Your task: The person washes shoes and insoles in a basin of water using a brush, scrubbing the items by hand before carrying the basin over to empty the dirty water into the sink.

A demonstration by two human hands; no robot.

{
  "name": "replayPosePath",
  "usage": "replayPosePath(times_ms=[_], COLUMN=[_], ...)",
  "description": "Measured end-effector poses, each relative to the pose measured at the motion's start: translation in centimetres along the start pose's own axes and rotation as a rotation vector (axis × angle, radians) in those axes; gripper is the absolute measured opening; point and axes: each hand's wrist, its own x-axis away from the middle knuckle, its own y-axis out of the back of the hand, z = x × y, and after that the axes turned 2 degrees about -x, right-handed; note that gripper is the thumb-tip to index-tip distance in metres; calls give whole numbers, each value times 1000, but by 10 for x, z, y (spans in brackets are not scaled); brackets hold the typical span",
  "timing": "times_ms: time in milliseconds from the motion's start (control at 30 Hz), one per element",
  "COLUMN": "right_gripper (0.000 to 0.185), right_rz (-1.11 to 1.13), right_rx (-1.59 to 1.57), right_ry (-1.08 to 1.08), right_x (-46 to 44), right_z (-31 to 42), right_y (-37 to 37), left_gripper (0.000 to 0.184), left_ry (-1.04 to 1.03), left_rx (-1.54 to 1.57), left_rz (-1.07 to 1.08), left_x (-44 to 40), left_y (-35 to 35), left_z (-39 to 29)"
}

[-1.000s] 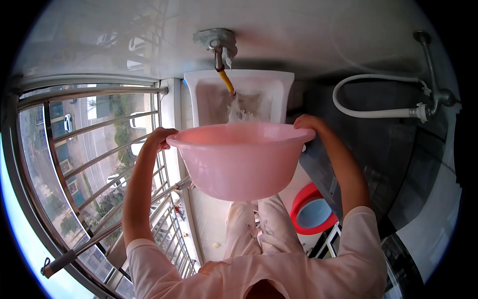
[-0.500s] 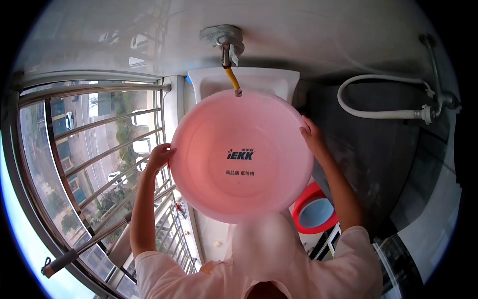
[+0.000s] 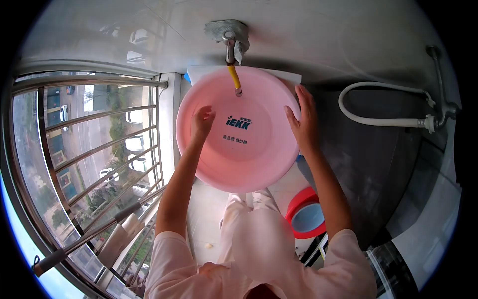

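Pink basin has shifted forward over the sink; left hand has left its rim. Now: basin covers most of the sink, beneath its yellow hose. My left hand, loosely curled and ungripping, is above the basin interior. Right hand open beside the rim; contact unclear.

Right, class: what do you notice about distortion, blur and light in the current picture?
In the head view, the lens bows the railing; the corners go black, blue-fringed at left; a blurred oval covers some clothing; the basin lettering is legible.
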Motion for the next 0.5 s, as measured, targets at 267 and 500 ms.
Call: replayPosePath(times_ms=[267, 500], right_gripper=[39, 36], right_rz=[-69, 91], right_rx=[-223, -556], right_ry=[440, 420], right_x=[-142, -158], right_z=[78, 54], right_y=[-76, -67], left_gripper=[26, 22], left_ry=[758, 683], left_rx=[1244, 1460], left_rz=[292, 631], left_x=[-58, -89], left_y=[-110, -126], left_z=[-26, -3])
